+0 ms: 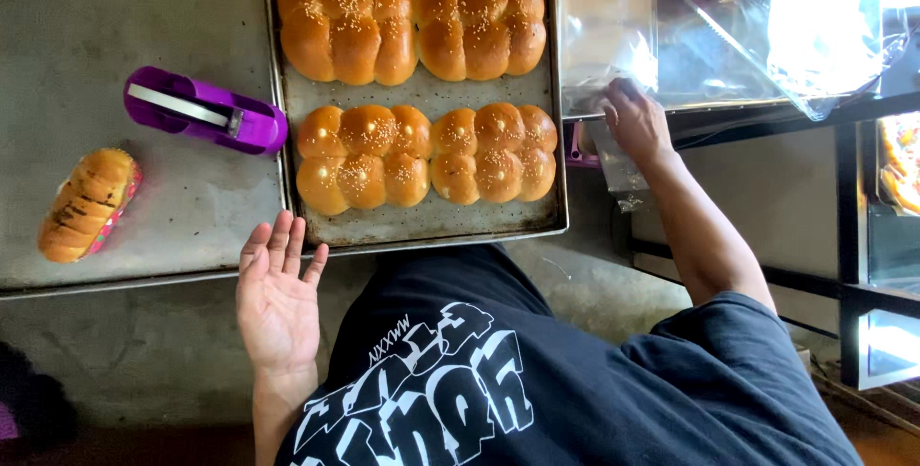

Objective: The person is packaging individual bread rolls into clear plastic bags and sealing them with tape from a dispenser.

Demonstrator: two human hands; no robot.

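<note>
View from above. The right hand reaches to a stack of clear plastic bags beside the baking tray, fingertips on the top bag; whether its grip has closed on the film cannot be told. The left hand hovers palm-up, fingers apart and empty, just off the tray's near corner. Four sesame bun clusters lie on the tray. A purple tape dispenser and a single loaf lie on the metal surface.
</note>
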